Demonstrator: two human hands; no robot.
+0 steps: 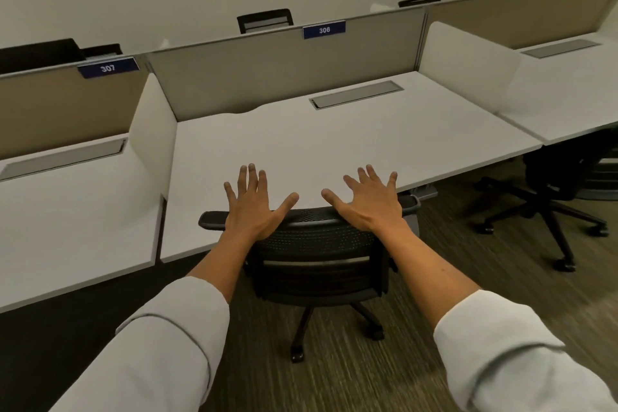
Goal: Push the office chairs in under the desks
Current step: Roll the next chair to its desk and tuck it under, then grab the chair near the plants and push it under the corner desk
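A black mesh-backed office chair (317, 254) stands pushed in under the white desk (334, 140) labelled 306, with its backrest top at the desk's front edge. My left hand (254, 204) and my right hand (368, 201) are spread flat above the top of the backrest, fingers apart, gripping nothing. Whether the palms touch the backrest is unclear. A second black chair (548, 197) sits partly under the desk (568, 100) to the right, its wheeled base sticking out.
White side dividers (153, 130) separate the desks; the desk (67, 211) labelled 307 lies to the left. Tan back panels (267, 73) run behind them, with chair tops showing beyond. Brown striped carpet (418, 311) covers the floor behind the chairs.
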